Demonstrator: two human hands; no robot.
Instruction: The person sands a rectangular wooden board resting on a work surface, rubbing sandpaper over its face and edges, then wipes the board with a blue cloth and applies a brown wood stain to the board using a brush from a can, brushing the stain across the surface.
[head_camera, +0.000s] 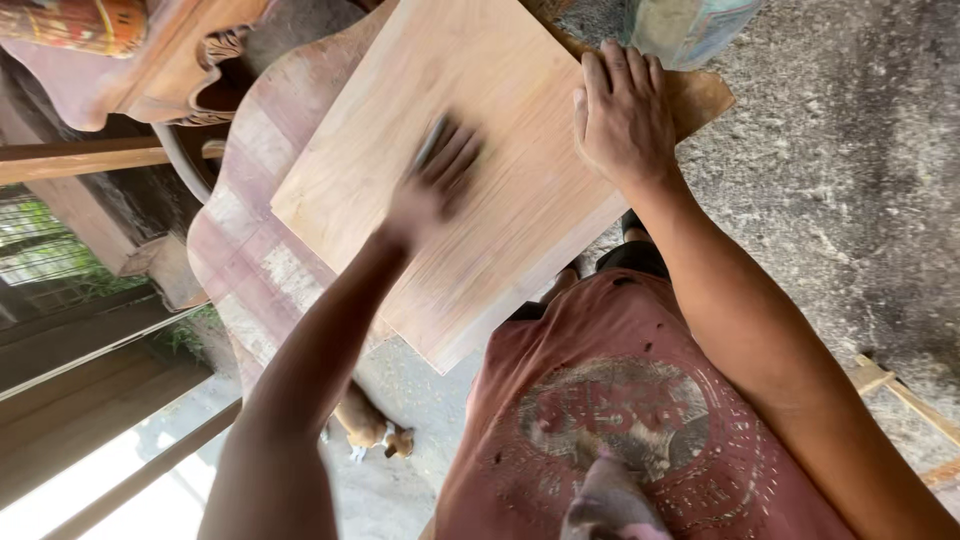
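Rough concrete floor (850, 170) surrounds a pale wooden board (470, 190). Right hand (625, 115) presses flat, open, steadying it; blurred left hand (435, 180) sands mid-stroke, apparently grasping an abrasive, next needing even passes.

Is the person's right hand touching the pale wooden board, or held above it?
Touching. The head view shows the right hand lying palm-down and flat on the wooden board near its far corner, with no gap visible under it.
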